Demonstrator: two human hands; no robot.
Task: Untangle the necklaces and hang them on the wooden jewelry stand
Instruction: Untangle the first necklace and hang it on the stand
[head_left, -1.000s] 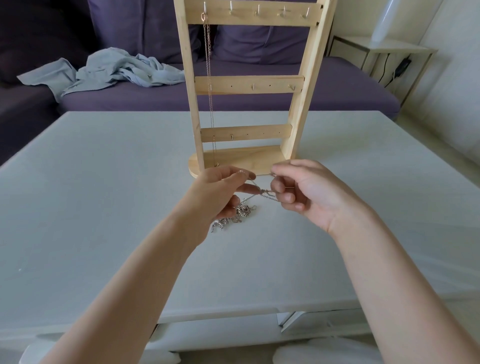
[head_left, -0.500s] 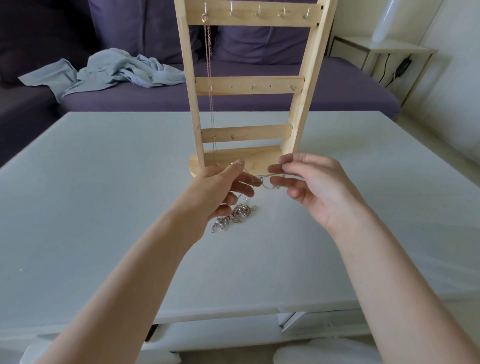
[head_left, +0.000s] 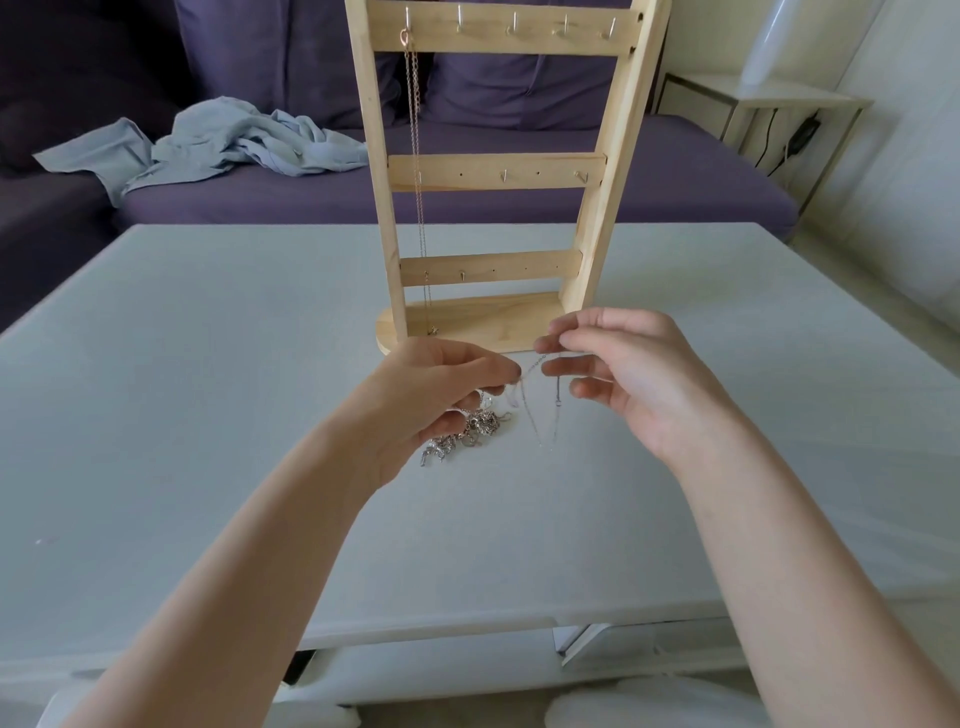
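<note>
A thin silver necklace (head_left: 540, 421) hangs in loops between my two hands just in front of the wooden jewelry stand (head_left: 498, 171). My left hand (head_left: 436, 400) pinches one part of it and my right hand (head_left: 628, 374) pinches another at the fingertips. Under my left hand a tangled heap of silver chains (head_left: 467, 436) lies on the table, partly hidden by my fingers. One rose-gold necklace (head_left: 418, 176) hangs from the stand's top-left hook down to its base.
The stand rests on a pale grey table (head_left: 208, 415). Behind it is a purple sofa (head_left: 519, 192) with a crumpled light-blue cloth (head_left: 218, 145). A white side table (head_left: 753, 104) stands at the back right.
Both hands have risen and drawn apart. The thin chain, bunched between the fingertips before, now hangs in longer loops between them.
</note>
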